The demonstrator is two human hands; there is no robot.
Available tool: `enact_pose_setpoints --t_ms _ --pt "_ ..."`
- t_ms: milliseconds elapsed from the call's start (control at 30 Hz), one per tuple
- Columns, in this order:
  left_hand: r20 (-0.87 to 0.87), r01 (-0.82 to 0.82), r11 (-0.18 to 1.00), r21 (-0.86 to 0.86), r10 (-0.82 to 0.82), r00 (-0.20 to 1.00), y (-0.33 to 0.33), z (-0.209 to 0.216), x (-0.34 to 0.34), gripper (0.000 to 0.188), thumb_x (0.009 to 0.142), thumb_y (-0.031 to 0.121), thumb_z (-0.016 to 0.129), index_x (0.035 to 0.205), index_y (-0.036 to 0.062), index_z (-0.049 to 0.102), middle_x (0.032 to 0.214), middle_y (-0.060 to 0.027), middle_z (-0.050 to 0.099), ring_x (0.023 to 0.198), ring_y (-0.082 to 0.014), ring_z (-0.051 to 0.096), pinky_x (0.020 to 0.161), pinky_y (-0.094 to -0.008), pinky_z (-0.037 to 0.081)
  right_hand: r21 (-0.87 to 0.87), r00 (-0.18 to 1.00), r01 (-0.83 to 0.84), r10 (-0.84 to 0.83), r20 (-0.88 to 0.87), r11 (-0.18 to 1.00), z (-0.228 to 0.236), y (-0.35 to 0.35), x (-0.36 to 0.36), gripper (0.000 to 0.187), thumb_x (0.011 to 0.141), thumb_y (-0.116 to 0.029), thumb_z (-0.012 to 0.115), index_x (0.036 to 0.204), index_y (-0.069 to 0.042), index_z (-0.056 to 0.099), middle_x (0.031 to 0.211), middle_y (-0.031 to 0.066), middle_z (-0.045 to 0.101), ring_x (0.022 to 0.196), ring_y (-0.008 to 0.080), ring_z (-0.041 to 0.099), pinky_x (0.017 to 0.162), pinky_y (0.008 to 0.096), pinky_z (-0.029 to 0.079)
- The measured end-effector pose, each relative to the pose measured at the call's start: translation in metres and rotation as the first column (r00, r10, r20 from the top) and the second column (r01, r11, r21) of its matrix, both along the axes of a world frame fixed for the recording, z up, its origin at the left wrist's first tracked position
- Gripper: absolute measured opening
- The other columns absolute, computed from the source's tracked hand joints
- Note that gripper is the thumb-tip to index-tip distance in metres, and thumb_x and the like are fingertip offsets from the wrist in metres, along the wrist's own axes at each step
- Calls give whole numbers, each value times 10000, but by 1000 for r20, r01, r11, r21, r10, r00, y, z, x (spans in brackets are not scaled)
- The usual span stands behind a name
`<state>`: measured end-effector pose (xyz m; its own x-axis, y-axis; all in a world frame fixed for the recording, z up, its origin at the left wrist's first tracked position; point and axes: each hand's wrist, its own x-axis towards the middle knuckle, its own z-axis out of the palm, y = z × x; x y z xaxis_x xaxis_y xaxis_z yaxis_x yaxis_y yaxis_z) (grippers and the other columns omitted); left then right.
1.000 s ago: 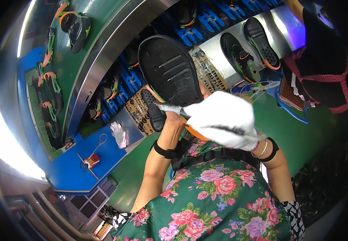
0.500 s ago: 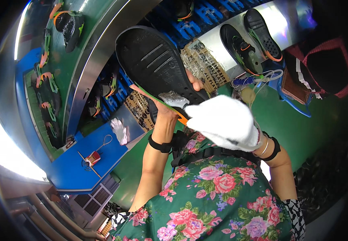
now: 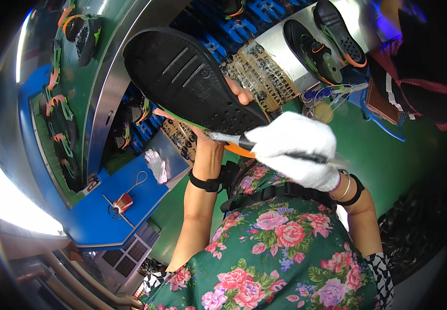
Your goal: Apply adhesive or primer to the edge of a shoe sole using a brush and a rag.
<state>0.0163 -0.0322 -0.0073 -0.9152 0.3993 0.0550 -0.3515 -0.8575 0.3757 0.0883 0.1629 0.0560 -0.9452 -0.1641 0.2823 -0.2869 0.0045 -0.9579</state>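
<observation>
My left hand (image 3: 195, 128) grips a black shoe sole (image 3: 184, 77) from beneath, thumb along one edge and fingertips along the other. The sole is tilted, with slots toward its wide end, rows of small holes nearer me, and orange and green on its side. A white glove covers my right hand (image 3: 298, 147), which is closed around the dark handle of a brush (image 3: 228, 138). The brush's pale tip lies over the sole's near edge, close to my left wrist; whether it touches is unclear.
A black shoe upper (image 3: 308, 51) and another sole (image 3: 339, 31) lie on the metal ledge at right. Taped brown cardboard (image 3: 259, 72) lines that ledge. Left stand a green belt (image 3: 107, 26) carrying shoe parts and a blue table (image 3: 91, 217) with a glove (image 3: 156, 165) and a red container (image 3: 124, 202).
The sole in my left hand has shifted left and slightly toward me. My right hand has turned, bringing the brush handle into sight, and its tip has moved from the sole's inside to its near edge.
</observation>
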Motion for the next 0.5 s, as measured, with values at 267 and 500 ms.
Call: enact_pose_setpoints --t_ms 267,500 --pt "-44 10 998 -57 -13 999 -6 3 -7 1312 576 1075 379 1195 -62 587 1039 -199 634 941 -332 643 877 -499 534 66 992 12 -4 -129 998 -3 -2 4 218 739 -9 842 950 -37 792 1000 123 783 819 243 725 710 344 557" --pt "-51 22 977 -212 -33 998 -13 5 -11 1187 636 1026 449 1180 -17 606 1046 -140 612 916 -253 610 858 -427 446 57 998 19 -15 -53 998 -4 10 1 165 739 23 807 895 -21 779 987 149 778 806 261 717 724 356 560"
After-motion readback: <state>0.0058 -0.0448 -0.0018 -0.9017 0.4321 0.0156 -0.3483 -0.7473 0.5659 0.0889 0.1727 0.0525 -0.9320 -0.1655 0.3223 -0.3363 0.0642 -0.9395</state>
